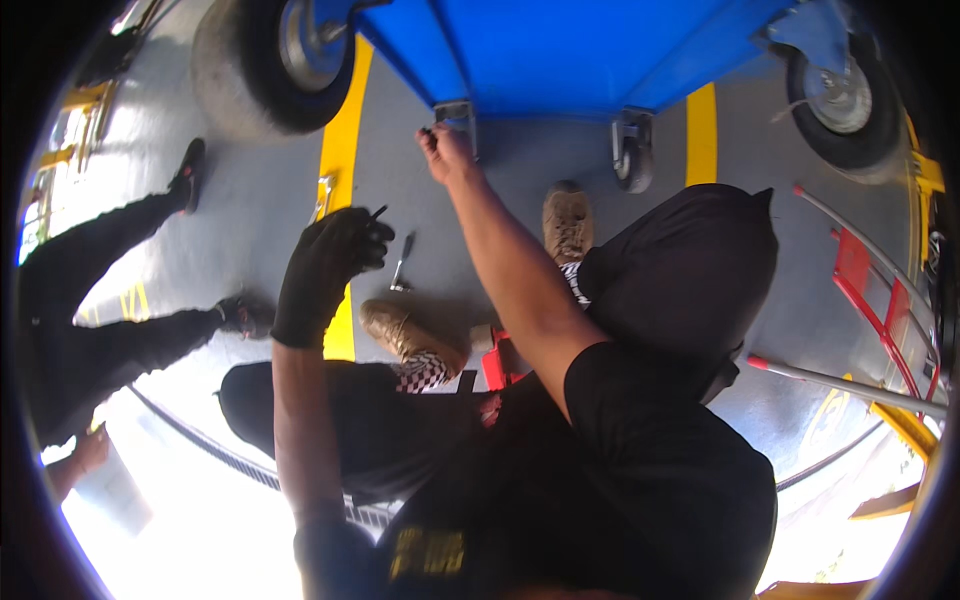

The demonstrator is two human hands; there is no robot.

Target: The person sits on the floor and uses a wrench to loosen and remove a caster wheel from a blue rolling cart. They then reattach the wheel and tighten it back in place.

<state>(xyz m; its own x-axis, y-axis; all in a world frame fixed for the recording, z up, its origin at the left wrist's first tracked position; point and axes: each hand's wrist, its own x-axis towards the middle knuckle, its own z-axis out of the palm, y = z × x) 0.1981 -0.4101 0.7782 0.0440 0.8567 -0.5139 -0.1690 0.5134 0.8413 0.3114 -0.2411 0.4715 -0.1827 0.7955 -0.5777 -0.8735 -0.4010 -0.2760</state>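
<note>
My left hand [345,245], in a black glove, is closed with a short thin dark piece [380,212] poking out from its fingers. Bare and closed, my right hand [447,155] pinches a small dark part too small to name. It is beside a small caster [455,112] under the blue cart [600,55]. Whether it touches the caster, I cannot tell. A ratchet wrench [403,262] with a dark handle lies on the grey floor right of my left hand. Another metal tool [324,193] rests on the yellow floor line behind that hand.
Large black wheels [270,70] stand at the cart's left and right, with a second small caster [633,160] between. At the left, another person's dark-trousered legs [130,340] reach in. A red and silver tubular frame [880,300] is at the right. Something red [497,367] lies near my shoes.
</note>
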